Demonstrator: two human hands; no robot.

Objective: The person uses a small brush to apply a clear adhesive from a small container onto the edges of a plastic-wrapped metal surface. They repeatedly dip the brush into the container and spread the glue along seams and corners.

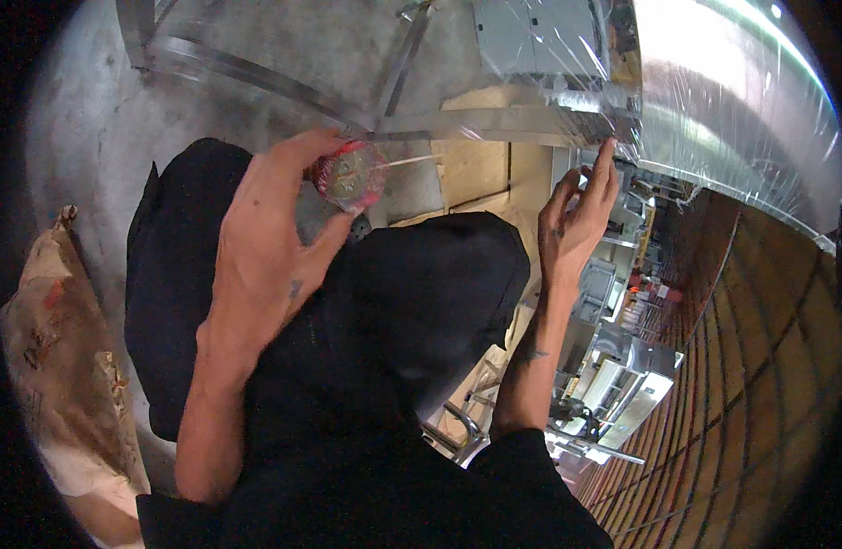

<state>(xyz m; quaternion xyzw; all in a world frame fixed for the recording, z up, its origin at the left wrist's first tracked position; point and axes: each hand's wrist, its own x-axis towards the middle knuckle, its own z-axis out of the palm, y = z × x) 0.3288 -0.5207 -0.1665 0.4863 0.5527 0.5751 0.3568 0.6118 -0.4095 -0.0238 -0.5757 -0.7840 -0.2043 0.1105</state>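
Observation:
My left hand [274, 215] is closed around a small round, clear roll-like thing [351, 176] with a pinkish-red rim. A thin pale strip [413, 160] runs from it to the right; its exact kind I cannot make out. Raised on the right, my right hand [583, 206] has its index finger stretched up to the corner of a stack wrapped in clear plastic film [732, 101]. Nothing shows in that hand, and its other fingers are partly bent. Between the two hands a flat greyish band [503, 125] runs across to the wrapped corner.
Grey metal bars [256, 78] stand over the concrete floor [82, 119] ahead. A crumpled brown paper bag [59, 357] lies at the left. Cardboard [471, 169] is beyond my knees. Kitchen-like metal equipment [622, 384] and a brown tiled floor [750, 366] appear at the right.

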